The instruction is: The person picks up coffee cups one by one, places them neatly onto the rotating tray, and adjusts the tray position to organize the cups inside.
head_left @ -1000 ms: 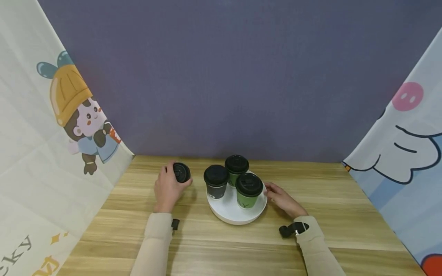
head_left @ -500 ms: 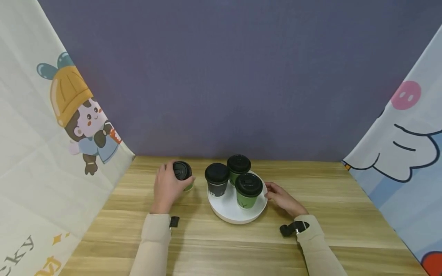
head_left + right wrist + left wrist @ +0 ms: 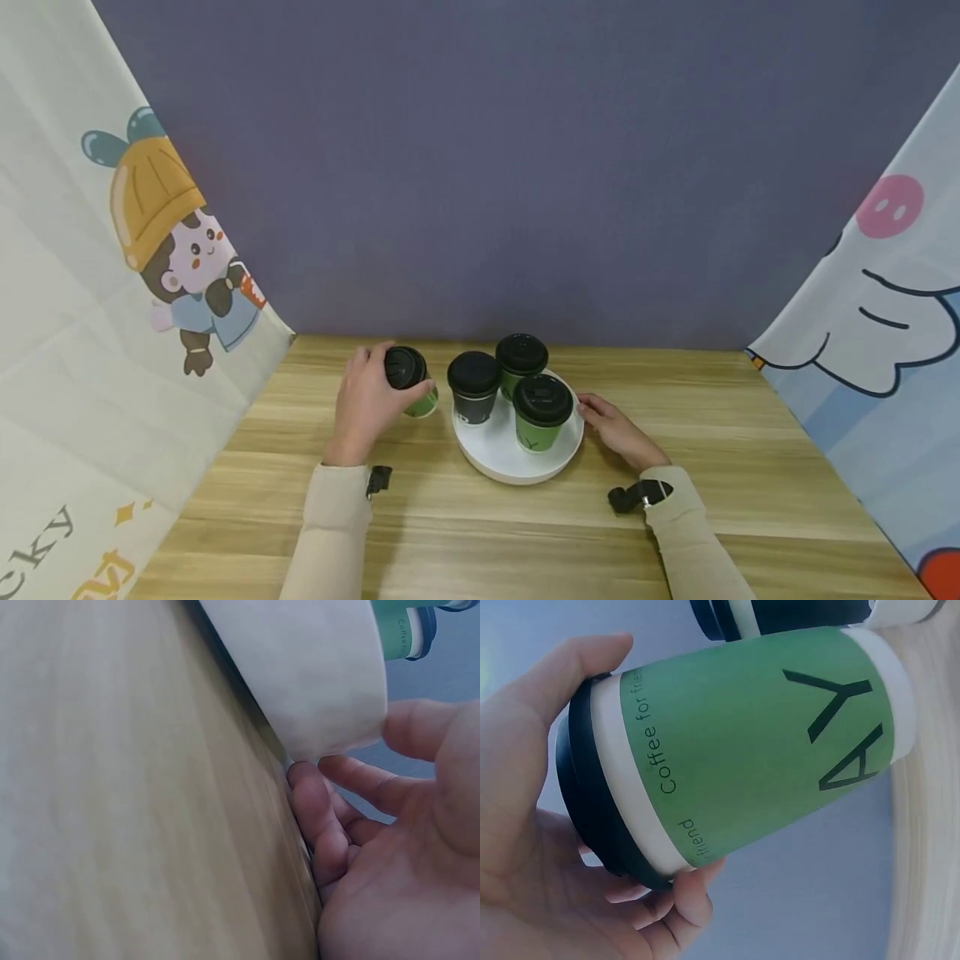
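Observation:
My left hand (image 3: 363, 408) grips a green paper coffee cup (image 3: 422, 404) by its black lid, thumb on one side and fingers on the other. The left wrist view shows the cup's green sleeve (image 3: 742, 742) with dark lettering and its white base. The cup leans, base toward a round white tray (image 3: 487, 458). On that tray stand a dark grey lidded cup (image 3: 474, 408), a green one in front (image 3: 536, 433) and another behind (image 3: 522, 357). My right hand (image 3: 618, 437) holds the tray's right edge, thumb against the side wall (image 3: 315, 690), fingertips at its lower edge.
The wooden table (image 3: 525, 542) ends at a dark grey-blue panel (image 3: 480, 167) behind the cups. White cloth with cartoon prints hangs on the left (image 3: 75, 292), and a printed blue-and-white cloth (image 3: 885, 375) on the right. Each wrist wears a small black camera strap.
My left hand has shifted right toward the tray with its cup, whose green side has come into view and now tilts. My right hand has stayed at the tray's edge.

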Demonstrator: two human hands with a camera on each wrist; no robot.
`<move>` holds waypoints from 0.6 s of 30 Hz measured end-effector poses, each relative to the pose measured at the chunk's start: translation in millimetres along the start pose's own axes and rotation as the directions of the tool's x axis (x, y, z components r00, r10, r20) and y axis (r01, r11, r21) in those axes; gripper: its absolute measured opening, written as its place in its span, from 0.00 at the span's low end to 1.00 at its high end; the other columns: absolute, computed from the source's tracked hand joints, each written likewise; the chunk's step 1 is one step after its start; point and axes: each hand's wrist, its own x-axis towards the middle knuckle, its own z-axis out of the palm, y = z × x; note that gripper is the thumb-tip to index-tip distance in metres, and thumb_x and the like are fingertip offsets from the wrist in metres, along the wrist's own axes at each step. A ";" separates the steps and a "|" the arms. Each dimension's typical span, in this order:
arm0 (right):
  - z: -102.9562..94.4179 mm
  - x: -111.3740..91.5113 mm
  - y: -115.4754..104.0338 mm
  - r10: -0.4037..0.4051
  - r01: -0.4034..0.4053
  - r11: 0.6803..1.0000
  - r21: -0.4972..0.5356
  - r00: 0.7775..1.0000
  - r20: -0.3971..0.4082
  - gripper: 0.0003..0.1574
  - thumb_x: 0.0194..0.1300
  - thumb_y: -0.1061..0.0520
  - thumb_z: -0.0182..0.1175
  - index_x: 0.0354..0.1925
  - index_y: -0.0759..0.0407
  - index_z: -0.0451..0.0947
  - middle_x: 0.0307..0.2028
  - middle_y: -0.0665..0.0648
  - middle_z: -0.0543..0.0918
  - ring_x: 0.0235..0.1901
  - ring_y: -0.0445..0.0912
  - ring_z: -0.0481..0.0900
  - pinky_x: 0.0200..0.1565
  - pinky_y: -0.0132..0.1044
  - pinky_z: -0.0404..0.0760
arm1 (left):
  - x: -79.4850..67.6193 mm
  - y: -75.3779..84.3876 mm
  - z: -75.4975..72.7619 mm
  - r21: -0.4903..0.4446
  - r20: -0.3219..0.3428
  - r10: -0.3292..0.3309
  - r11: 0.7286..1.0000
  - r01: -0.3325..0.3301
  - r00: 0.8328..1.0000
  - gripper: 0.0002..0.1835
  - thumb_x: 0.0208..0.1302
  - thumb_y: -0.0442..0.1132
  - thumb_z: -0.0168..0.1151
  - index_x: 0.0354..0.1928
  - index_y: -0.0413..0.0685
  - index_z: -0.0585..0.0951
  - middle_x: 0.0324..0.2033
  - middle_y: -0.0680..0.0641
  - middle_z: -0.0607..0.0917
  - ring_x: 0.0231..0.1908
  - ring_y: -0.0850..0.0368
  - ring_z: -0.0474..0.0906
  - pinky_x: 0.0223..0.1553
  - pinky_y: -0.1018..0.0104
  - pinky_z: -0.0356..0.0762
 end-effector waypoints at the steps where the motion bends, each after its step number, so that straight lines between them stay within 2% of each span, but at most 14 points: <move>1: 1.0 -1.2 0.1 -0.005 0.005 1.000 0.000 1.000 0.005 0.28 0.76 0.45 0.45 0.65 0.60 0.66 0.61 0.62 0.73 0.56 0.48 0.71 0.56 0.38 0.70 | -0.8 0.3 -1.3 -0.001 0.008 0.009 1.000 -0.009 1.000 0.50 0.43 0.67 0.71 0.65 0.47 0.69 0.52 0.40 0.73 0.53 0.43 0.69 0.52 0.44 0.72; 8: 9.6 -11.4 -2.7 -0.003 0.003 1.000 0.019 1.000 0.012 0.25 0.75 0.54 0.45 0.66 0.60 0.65 0.57 0.62 0.75 0.48 0.44 0.72 0.51 0.37 0.70 | -7.2 1.3 -8.3 -0.021 0.044 0.062 0.998 -0.061 0.997 0.48 0.43 0.68 0.71 0.64 0.50 0.70 0.55 0.41 0.73 0.54 0.43 0.71 0.52 0.43 0.74; 18: 8.8 -11.1 -0.5 0.013 -0.014 1.000 0.019 1.000 0.022 0.27 0.70 0.58 0.46 0.66 0.60 0.64 0.54 0.59 0.75 0.44 0.42 0.73 0.49 0.35 0.71 | -11.0 10.5 -7.8 -0.025 0.054 0.089 0.996 -0.088 0.995 0.48 0.42 0.70 0.69 0.63 0.52 0.71 0.56 0.42 0.75 0.53 0.43 0.74 0.50 0.44 0.75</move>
